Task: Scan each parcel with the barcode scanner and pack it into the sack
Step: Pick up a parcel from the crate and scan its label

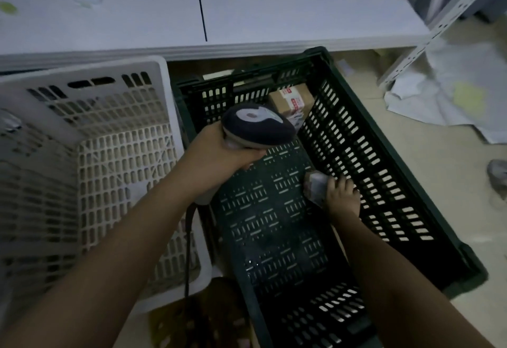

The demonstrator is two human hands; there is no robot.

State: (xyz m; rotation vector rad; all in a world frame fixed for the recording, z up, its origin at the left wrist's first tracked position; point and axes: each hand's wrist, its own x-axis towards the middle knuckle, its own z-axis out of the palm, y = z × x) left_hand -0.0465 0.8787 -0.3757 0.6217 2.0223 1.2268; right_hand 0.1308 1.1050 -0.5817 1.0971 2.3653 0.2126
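Your left hand [219,155] is gripping the barcode scanner [258,125] while your right hand [343,194] is clutching a small parcel [315,185] inside the dark crate [384,172]

Parcel-sorting room: crates [384,172], steel shelving [439,29], table [274,4].

The small pale wrapped parcel [315,187] in the dark green slotted plastic crate [384,161] is blurred and partly covered by the right hand [344,196], its label unreadable. The grey handheld barcode scanner [256,125] hides part of the brown cardboard box [292,97]. The white perforated plastic basket [90,133] runs off the left edge.
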